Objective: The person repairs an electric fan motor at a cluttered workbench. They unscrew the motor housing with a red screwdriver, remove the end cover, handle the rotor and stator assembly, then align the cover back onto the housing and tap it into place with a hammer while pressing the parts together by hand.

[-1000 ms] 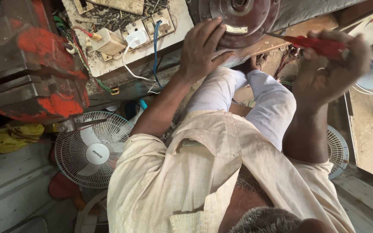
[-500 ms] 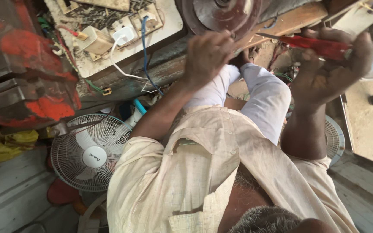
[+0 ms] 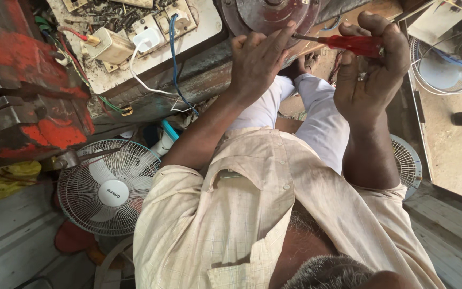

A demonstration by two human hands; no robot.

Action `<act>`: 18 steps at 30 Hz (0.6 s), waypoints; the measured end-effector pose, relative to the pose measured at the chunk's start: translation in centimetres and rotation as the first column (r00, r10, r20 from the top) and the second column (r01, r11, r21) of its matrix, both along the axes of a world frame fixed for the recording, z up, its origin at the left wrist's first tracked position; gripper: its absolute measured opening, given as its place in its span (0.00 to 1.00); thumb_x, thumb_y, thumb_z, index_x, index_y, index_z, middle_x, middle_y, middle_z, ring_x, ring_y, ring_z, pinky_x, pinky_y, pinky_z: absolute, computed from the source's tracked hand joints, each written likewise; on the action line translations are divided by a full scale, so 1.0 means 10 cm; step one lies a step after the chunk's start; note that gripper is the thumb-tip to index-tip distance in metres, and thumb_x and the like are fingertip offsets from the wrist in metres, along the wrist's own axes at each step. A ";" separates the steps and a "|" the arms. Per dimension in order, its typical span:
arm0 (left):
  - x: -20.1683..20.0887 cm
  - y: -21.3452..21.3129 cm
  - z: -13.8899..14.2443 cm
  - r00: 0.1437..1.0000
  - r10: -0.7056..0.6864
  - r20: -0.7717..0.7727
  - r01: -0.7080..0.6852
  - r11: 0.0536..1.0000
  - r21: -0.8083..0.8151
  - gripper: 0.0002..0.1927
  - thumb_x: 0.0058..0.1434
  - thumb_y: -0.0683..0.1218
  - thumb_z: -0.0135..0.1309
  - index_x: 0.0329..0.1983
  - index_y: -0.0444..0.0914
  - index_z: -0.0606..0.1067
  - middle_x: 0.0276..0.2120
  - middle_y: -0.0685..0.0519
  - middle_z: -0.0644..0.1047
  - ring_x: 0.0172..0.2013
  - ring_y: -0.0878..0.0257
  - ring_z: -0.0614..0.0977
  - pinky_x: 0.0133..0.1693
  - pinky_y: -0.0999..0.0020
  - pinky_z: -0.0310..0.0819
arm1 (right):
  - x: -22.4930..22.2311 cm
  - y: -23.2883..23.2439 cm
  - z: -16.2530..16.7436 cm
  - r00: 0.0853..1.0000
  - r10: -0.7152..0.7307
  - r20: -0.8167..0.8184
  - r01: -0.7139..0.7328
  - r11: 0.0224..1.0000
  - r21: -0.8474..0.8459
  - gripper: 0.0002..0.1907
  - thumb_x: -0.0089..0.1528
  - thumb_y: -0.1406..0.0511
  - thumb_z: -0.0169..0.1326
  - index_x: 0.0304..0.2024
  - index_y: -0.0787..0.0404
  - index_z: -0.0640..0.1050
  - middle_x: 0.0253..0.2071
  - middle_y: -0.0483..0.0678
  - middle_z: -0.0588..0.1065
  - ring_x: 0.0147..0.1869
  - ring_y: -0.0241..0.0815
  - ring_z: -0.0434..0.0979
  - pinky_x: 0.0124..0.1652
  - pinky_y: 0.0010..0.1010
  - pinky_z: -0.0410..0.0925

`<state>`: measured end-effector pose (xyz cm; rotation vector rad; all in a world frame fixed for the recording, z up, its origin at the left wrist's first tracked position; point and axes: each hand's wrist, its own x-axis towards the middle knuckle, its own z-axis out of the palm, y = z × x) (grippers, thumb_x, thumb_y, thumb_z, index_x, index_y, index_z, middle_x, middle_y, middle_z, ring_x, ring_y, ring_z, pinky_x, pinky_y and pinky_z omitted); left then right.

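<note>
At the workbench (image 3: 199,64) edge, the rusty round motor housing (image 3: 271,13), judged heavy and rigid, is steadied under the spread left hand (image 3: 258,59), while the red-handled screwdriver (image 3: 348,44) is gripped in the closed right hand (image 3: 372,69).

Pretty bright overall, plain daylight, no flash look. Strongest on the right, where the sandy floor (image 3: 455,155) nearly washes out. Much dimmer under the surface (image 3: 188,80) edge, deep shadow around the white fan (image 3: 110,187). Soft shadows on the cream shirt (image 3: 252,214), no hard glare anywhere. Sharp enough on both hands, slightly soft on the grey hair (image 3: 338,270) at the bottom. Noticeable wide-angle stretch toward the corners, red metal block (image 3: 28,80) bulging at left.
</note>
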<state>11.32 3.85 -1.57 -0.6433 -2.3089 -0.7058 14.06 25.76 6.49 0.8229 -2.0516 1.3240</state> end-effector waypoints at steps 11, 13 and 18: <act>0.01 0.06 0.01 0.999 -0.046 0.019 0.046 0.999 0.017 0.40 0.69 0.41 0.59 0.79 0.46 0.53 0.44 0.69 0.77 0.41 0.68 0.72 0.52 0.61 0.56 | -0.04 0.06 -0.08 1.000 0.006 0.020 -0.006 1.000 -0.001 0.31 0.80 0.75 0.45 0.78 0.50 0.48 0.72 0.55 0.62 0.70 0.47 0.77 0.65 0.35 0.78; 0.00 0.05 0.01 0.998 -0.049 0.031 0.048 0.999 0.007 0.40 0.70 0.42 0.60 0.79 0.45 0.53 0.42 0.69 0.76 0.41 0.68 0.72 0.52 0.61 0.56 | -0.04 0.07 -0.08 1.000 0.014 0.025 -0.014 1.000 -0.004 0.31 0.80 0.75 0.45 0.78 0.50 0.48 0.72 0.55 0.62 0.70 0.47 0.77 0.65 0.35 0.78; 0.00 0.04 0.01 0.999 -0.048 0.015 0.048 0.999 0.010 0.39 0.70 0.43 0.61 0.79 0.44 0.53 0.44 0.68 0.77 0.41 0.68 0.71 0.52 0.61 0.57 | -0.04 0.06 -0.05 0.999 0.019 0.042 -0.019 1.000 -0.001 0.31 0.80 0.74 0.44 0.78 0.51 0.47 0.72 0.55 0.62 0.70 0.48 0.76 0.65 0.35 0.77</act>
